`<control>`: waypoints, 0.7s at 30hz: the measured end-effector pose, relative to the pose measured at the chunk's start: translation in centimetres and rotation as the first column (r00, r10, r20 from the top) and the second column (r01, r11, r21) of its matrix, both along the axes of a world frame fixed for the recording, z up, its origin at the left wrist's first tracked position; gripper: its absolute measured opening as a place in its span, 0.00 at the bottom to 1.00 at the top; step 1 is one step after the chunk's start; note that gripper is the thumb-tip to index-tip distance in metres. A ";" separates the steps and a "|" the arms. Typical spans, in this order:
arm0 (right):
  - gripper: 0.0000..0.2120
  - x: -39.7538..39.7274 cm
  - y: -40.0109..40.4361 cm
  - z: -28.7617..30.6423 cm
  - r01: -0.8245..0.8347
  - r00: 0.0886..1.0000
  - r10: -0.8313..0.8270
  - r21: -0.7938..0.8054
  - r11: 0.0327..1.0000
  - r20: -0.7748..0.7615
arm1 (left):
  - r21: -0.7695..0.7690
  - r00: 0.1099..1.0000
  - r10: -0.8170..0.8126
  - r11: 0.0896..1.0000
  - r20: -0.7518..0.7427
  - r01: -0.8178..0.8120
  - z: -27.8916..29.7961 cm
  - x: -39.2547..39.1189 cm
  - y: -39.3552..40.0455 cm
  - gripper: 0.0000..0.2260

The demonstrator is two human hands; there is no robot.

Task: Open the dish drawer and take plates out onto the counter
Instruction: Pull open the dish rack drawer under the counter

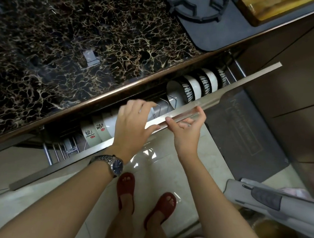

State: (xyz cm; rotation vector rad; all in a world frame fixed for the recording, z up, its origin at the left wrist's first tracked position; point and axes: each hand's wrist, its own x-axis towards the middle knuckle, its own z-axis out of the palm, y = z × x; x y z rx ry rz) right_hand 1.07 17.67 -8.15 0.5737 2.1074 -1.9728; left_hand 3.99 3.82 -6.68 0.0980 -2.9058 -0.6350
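The dish drawer (241,81) is pulled partly out from under the dark marbled counter (65,52). On edge in its wire rack stand white plates with red and black marks (95,131) at the left and black-and-white striped bowls (193,87) at the right. My right hand (185,128) grips the drawer's metal handle (184,116) from below. Over the open drawer, my left hand (133,124), with a wristwatch, has its fingers spread near a white dish (154,109) and holds nothing.
A black gas hob (197,11) lies on the counter at the top right, a wooden board (264,9) beyond it. A dark floor mat (249,136) lies right of the drawer. My feet in red slippers stand on the pale tiles. A grey appliance (272,202) lies at the right.
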 end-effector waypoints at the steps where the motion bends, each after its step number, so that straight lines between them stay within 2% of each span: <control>1: 0.42 0.3 0.5 0.2 -0.040 0.999 0.041 0.079 0.996 -0.010 | 0.094 0.998 -0.023 0.995 0.065 0.016 -0.1 0.2 0.2 0.19; 3: 0.42 0.7 1.7 0.5 -0.138 0.986 0.160 0.345 0.928 -0.037 | 0.248 0.982 -0.049 0.969 0.180 0.003 -0.2 0.8 0.5 0.12; 6: 0.40 0.5 3.8 1.0 -0.195 0.939 0.340 0.732 0.653 -0.053 | 0.281 0.976 -0.040 0.959 0.213 -0.023 0.1 1.6 1.5 0.10; 8: 0.34 -0.1 5.1 1.3 -0.255 0.860 0.509 0.839 0.480 -0.030 | 0.276 0.971 -0.013 0.959 0.239 -0.055 0.5 2.0 2.2 0.09; 10: 0.28 -0.9 6.3 1.8 -0.333 0.773 0.634 0.868 0.369 0.027 | 0.272 0.963 -0.001 0.959 0.271 -0.076 0.7 2.4 2.7 0.09; 14: 0.21 -1.9 8.3 2.7 -0.420 0.669 0.737 0.868 0.263 0.101 | 0.300 0.937 -0.050 0.952 0.345 -0.060 1.2 3.1 3.1 0.09; 17: 0.19 -2.2 9.1 3.9 -0.506 0.609 0.772 0.839 0.202 0.182 | 0.318 0.917 -0.086 0.947 0.388 -0.046 1.6 3.7 3.6 0.10; 21: 0.19 -1.9 9.8 5.2 -0.543 0.521 0.802 0.838 0.048 0.292 | 0.303 0.903 -0.105 0.953 0.417 -0.029 1.8 4.7 4.7 0.09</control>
